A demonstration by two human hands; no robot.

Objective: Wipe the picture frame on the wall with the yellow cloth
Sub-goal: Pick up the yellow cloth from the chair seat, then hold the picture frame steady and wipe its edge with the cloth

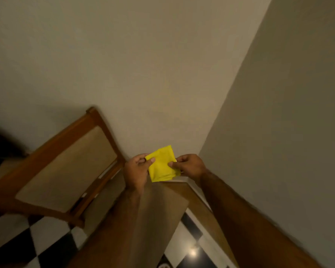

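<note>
A folded yellow cloth (161,163) is held in front of a bare beige wall, low in the middle of the head view. My left hand (136,170) pinches its left edge with thumb on top. My right hand (190,165) pinches its right edge. Both forearms reach up from the bottom of the view. No picture frame shows in this view.
A wooden chair (66,167) with a beige padded back stands against the wall at the left. Two walls meet in a corner (217,120) at the right. Below lie a black-and-white checkered floor (37,238) and a brown wooden surface (162,206).
</note>
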